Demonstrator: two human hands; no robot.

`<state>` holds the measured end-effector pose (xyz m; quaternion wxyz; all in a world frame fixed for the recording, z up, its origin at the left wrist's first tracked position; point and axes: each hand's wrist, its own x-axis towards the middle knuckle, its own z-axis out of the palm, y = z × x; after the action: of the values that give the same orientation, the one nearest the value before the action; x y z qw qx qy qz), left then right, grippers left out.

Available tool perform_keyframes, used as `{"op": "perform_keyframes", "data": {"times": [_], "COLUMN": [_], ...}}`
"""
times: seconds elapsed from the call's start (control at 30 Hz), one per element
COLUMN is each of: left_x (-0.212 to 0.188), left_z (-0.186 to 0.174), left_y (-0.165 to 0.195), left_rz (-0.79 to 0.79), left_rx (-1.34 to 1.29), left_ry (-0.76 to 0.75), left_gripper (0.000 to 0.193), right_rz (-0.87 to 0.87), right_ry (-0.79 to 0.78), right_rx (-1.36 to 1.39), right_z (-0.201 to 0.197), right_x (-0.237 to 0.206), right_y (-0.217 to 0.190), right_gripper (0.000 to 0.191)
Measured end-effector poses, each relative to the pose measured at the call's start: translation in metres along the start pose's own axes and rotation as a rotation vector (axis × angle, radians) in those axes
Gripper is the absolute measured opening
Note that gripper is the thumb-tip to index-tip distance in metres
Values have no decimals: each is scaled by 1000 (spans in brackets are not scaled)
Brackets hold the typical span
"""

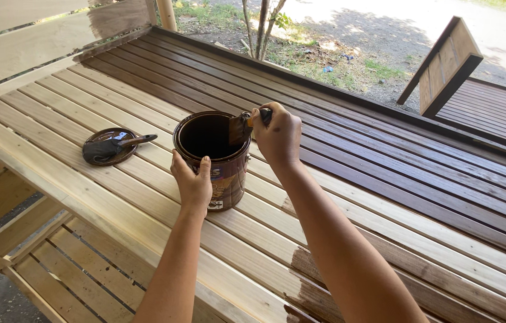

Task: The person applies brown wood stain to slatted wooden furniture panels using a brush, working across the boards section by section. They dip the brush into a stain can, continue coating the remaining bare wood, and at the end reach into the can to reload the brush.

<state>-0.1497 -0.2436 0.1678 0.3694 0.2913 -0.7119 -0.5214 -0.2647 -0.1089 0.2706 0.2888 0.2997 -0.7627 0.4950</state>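
A round can (224, 179) of dark brown stain stands open on a slatted wooden panel (73, 113). My left hand (192, 182) grips the can's near side and holds it steady. My right hand (277, 136) holds a paintbrush (242, 127) by its handle. The bristles dip over the can's far right rim, into the opening. The far half of the panel is stained dark brown; the near half is bare pale wood.
The can's lid (109, 145) lies upside down to the left, with a second brush (122, 143) resting on it. Another stained wooden piece (447, 66) stands at the upper right. Below the near edge is a bare slatted frame (79, 269). Ground and grass lie beyond.
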Motion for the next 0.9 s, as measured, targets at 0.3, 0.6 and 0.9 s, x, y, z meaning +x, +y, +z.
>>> {"op": "perform_keyframes", "data": {"times": [0.3,0.6,0.9], "left_x": [-1,5,7], "left_z": [-4,-6,-6], "left_y": [12,8,-2], "left_rz": [43,18,-115], "left_rx": [-1,7,-44], "left_ry": [-85,-94,-55], "left_gripper": [83,81,95], "right_rz": [-127,-178,-180], "right_ry": [10,17,35], "right_rx": [-167,-285,-324], "right_z": [19,24,21], "right_x": [2,7,10], "right_y": [-5,-10,-12], "right_gripper": [22,21,23]}}
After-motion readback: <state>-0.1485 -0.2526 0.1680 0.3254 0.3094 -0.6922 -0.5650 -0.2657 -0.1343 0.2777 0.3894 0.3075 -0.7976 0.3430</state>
